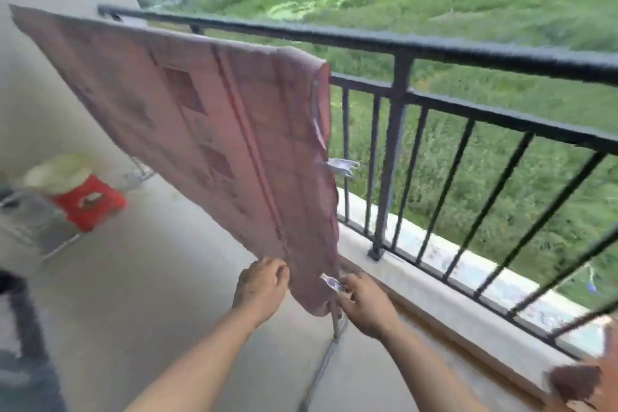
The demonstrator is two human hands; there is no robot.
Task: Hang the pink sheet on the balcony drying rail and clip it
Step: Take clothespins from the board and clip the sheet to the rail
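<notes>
Fingers of the right hand [364, 308] pinch a clip [331, 283] at the near end of the pink sheet [200, 117]. The left hand [261, 288] grips the hem just beside it. The sheet hangs draped over the drying rack [335, 328], a second clip [341, 165] on its edge, near the black balcony railing [434, 47].

Matt cloth, glossy plastic, painted metal.
Matt pink patterned cloth sheet [200, 130] held in left hand [261, 288]; pale translucent plastic clip [330, 283], glossy, pinched by right hand [364, 304]; black metal railing [434, 50] beyond; matt grey concrete floor [167, 294] beneath.
</notes>
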